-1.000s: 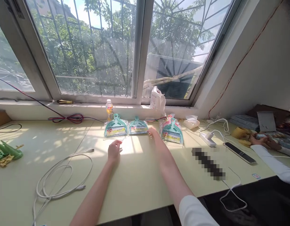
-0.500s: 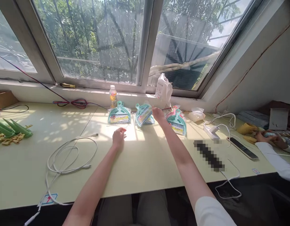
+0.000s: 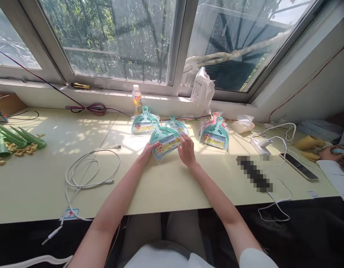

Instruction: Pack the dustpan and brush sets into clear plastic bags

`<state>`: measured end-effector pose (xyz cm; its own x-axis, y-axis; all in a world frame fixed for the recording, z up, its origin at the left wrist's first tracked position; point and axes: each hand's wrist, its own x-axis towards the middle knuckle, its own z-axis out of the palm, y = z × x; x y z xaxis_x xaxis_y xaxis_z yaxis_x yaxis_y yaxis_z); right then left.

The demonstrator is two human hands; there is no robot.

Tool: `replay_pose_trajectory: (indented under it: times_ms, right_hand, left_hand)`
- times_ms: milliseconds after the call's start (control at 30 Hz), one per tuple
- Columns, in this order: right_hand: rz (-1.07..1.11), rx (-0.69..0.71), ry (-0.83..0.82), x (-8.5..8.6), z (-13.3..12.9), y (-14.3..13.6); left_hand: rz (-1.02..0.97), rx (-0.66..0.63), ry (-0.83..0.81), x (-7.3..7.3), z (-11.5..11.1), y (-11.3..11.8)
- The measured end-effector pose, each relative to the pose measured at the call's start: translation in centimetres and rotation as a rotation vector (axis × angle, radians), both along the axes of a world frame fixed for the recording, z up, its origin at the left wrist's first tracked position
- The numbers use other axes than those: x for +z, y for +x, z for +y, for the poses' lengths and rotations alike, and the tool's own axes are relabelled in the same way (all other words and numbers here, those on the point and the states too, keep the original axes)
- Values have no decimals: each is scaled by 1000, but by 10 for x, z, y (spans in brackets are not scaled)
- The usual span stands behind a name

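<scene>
A teal dustpan and brush set (image 3: 164, 139) in clear wrapping is held above the table between both hands. My left hand (image 3: 146, 153) grips its left edge, and my right hand (image 3: 187, 149) grips the lower right edge. Just behind it lies another wrapped dustpan set (image 3: 175, 125), partly hidden. To the left sits one more wrapped dustpan set (image 3: 142, 123), in front of a drink bottle (image 3: 137, 99). On the right, a teal dustpan set (image 3: 215, 136) overlaps a pink one (image 3: 216, 116).
A coiled white cable (image 3: 70, 178) lies to the left, with green cone-shaped pieces (image 3: 18, 137) beyond. Rightward are a power strip (image 3: 260, 147), a phone (image 3: 299, 166) and another person's hand (image 3: 330, 153). A white package (image 3: 201, 89) leans by the window.
My right hand has brought a dustpan set from the middle group toward me, and my left hand has closed on its left edge. The view has tilted downward.
</scene>
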<state>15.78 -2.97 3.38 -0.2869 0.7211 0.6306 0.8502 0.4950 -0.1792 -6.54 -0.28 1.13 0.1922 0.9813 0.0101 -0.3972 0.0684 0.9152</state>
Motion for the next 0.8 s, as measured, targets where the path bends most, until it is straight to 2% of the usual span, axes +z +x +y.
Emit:
replay_pose_trajectory:
  times_ms: [67,133,267,367,500,600,700,800]
  right_hand:
    - [-62,153,-36,-3,-9,-11]
    - [-93,233,-126,-4,-16,-18]
    - [37,142,-330,-10,-19,-17]
    - [330,139,-481,-17,-13,-11]
    - [956,177,-669,-23,-4,-11]
    - [1230,160,-666,-26,4,-10]
    - [1322,97,-569,-28,11,-4]
    - [1345,101,-535,-25,14,3]
  left_hand:
    - [25,-24,19,1,-3,2]
    - [43,-30,30,1,-6,4]
    - [48,12,51,4,-9,2]
    - [60,34,27,7,-8,-2]
    - [40,-26,-11,10,-7,-3]
    - [33,-149,-16,9,-9,-1]
    - [83,-230,-15,10,-12,3]
    - [115,-223,11,14,-17,6]
